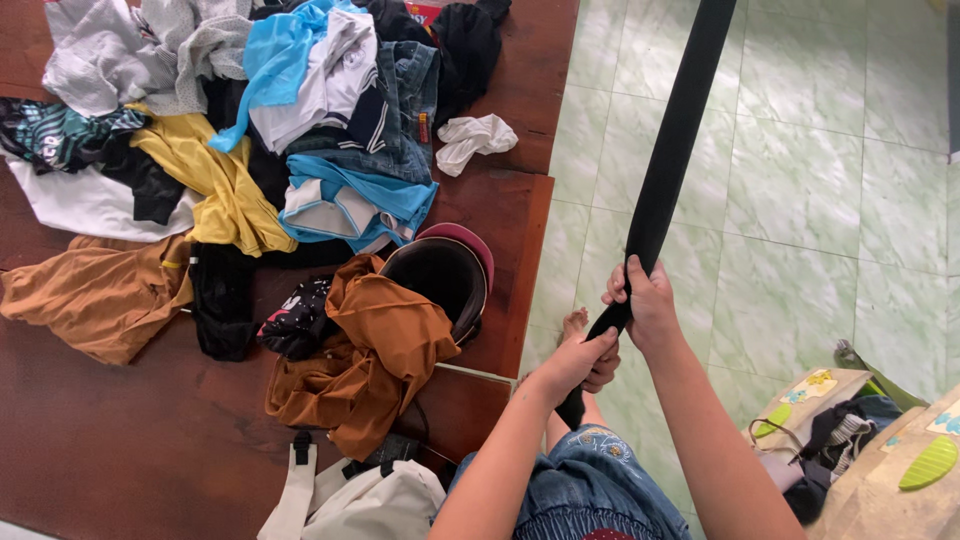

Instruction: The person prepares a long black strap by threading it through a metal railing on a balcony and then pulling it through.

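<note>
Black strap point(668, 160) matt cloth; table point(120, 440) glossy dark wood; floor tiles point(800, 190) polished.

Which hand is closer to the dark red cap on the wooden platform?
The left hand. It grips the long black cloth lower down, just right of the dark red cap. The right hand grips the same cloth higher up, farther right, over the green tiled floor.

We grip a long black strap point(668, 160) with our left hand point(582, 362) and right hand point(645, 302) over the green tiled floor point(820, 200), beside a table point(100, 440) heaped with clothes point(250, 150).
</note>
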